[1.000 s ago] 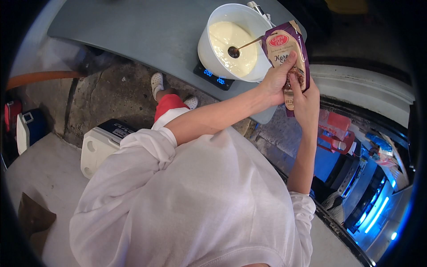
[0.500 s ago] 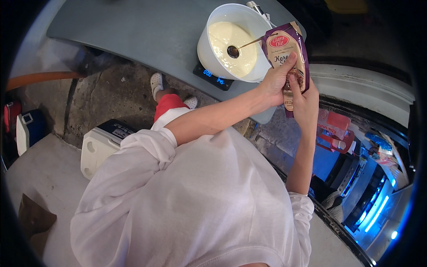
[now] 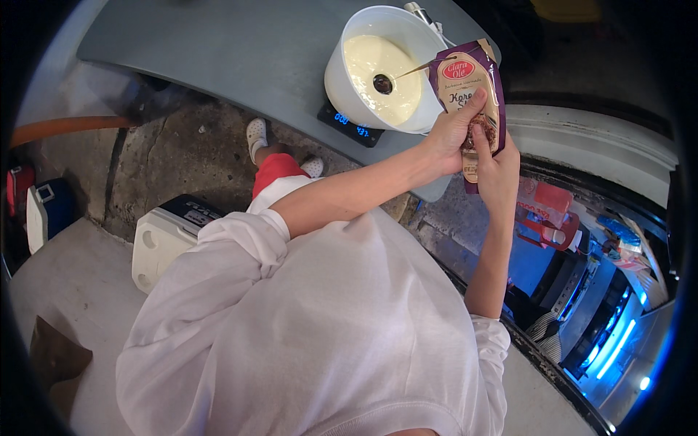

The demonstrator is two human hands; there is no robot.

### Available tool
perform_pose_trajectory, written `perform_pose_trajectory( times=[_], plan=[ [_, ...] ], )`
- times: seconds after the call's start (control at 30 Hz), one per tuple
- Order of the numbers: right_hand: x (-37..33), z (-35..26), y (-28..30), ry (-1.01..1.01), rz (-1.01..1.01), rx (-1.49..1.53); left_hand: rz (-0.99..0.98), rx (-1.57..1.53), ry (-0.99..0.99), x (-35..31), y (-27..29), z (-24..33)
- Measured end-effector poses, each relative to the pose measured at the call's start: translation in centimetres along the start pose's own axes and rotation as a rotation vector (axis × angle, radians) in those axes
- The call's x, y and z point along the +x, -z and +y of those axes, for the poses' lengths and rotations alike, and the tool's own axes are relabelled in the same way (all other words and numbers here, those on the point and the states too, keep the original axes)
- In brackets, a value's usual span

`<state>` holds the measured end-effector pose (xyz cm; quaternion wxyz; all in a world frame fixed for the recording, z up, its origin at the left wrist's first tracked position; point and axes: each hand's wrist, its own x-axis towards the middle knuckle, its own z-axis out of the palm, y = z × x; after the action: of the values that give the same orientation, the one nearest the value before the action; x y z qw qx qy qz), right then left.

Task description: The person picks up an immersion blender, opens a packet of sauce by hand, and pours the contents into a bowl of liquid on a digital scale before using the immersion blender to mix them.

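Both hands grip a purple and beige sauce pouch (image 3: 465, 81), tilted over the right side of a white plastic tub (image 3: 336, 80). My left hand (image 3: 452, 136) is closed on the pouch's left edge, its thumb across the front. On the lower right side, my right hand (image 3: 497, 168) is wrapped round it, thumb pressing the front. A thin dark stream of sauce (image 3: 414, 70) runs from the pouch's upper left corner into a pale, creamy mixture (image 3: 371, 58). Where it lands there is a round dark spot of sauce (image 3: 382, 84). Under the tub sits a digital scale (image 3: 367, 136) with lit blue digits.
The tub and scale stand near the front edge of a grey table (image 3: 240, 51). Behind the tub lies a silver-and-white handled tool (image 3: 422, 14). A white cooler (image 3: 156, 247) is on the floor at left. Red plastic containers (image 3: 545, 207) are at right.
Sauce keeps running into the tub, and the scale's lit reading has changed. Both hands keep their hold on the pouch, which has barely shifted.
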<state>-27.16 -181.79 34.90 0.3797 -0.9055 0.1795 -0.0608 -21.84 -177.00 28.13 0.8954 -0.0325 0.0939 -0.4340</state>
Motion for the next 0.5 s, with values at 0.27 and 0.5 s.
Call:
perform_pose_trajectory(
  times=[0.27,0.5],
  plan=[
    [-0.56,-0.24,-0.42,-0.002,0.041,-0.004,0.028,0.078,-0.006,-0.42,0.18,0.09],
    [-0.72,0.03,-0.47,-0.005,0.021,0.001,0.010,0.057,0.021,-0.53,0.60,-0.03]
  ],
)
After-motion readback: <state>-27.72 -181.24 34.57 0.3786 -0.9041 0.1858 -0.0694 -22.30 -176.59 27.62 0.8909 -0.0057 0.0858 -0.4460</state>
